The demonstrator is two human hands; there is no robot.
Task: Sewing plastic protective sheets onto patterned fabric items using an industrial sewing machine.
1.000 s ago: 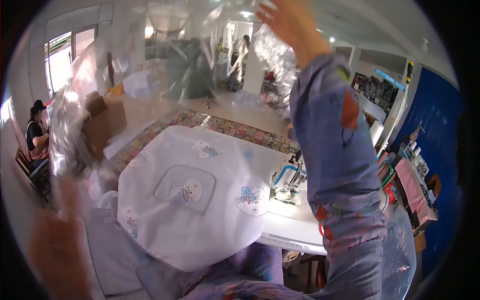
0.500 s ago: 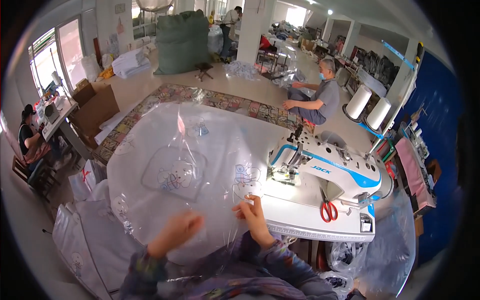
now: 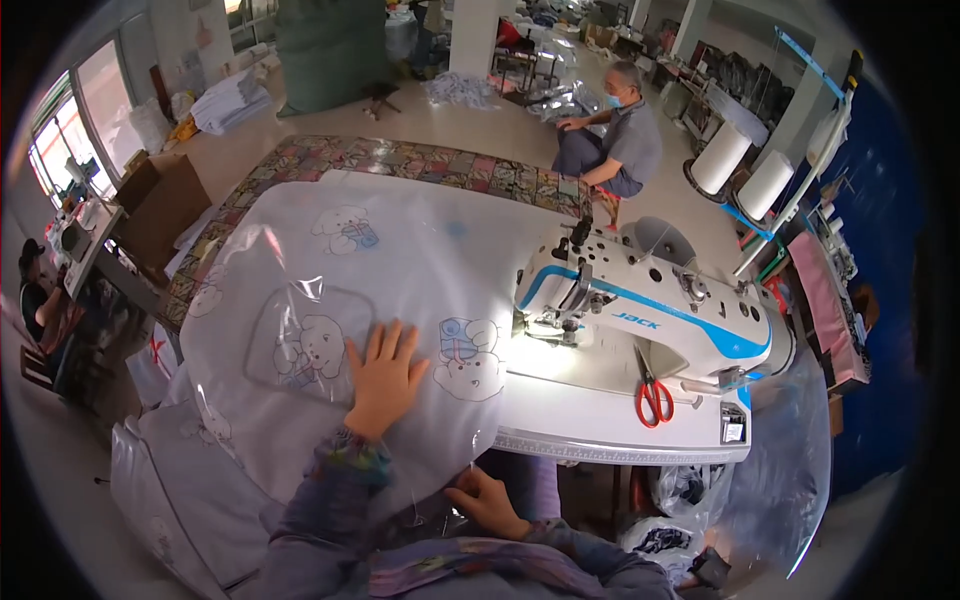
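A broad white cloth [image 3: 270, 420] printed with cartoon puppies, with shiny clear film over at least part of it, spreads over the table to the left of the sewing machine [image 3: 640, 310]. A rounded stitched-looking outline frames one puppy in it. My left hand [image 3: 385, 380] lies flat on this cloth with fingers spread, just right of the outline. At the cloth's near edge my right hand [image 3: 490, 503] is closed, thumb and fingers pinched together. What it pinches, if anything, is too small to make out. Red-handled scissors [image 3: 654, 400] rest on the machine bed.
Two white thread cones [image 3: 720, 158] stand behind the machine. A patterned cloth [image 3: 440, 165] covers the table's far edge. More grey-white fabric [image 3: 190, 490] hangs at the near left. One person [image 3: 615, 130] sits low beyond the table; another [image 3: 45, 300] works at the far left.
My left hand has come down flat onto the cloth, fingers spread. My right hand has dropped from above the cloth to its near edge. The head view has shifted slightly.
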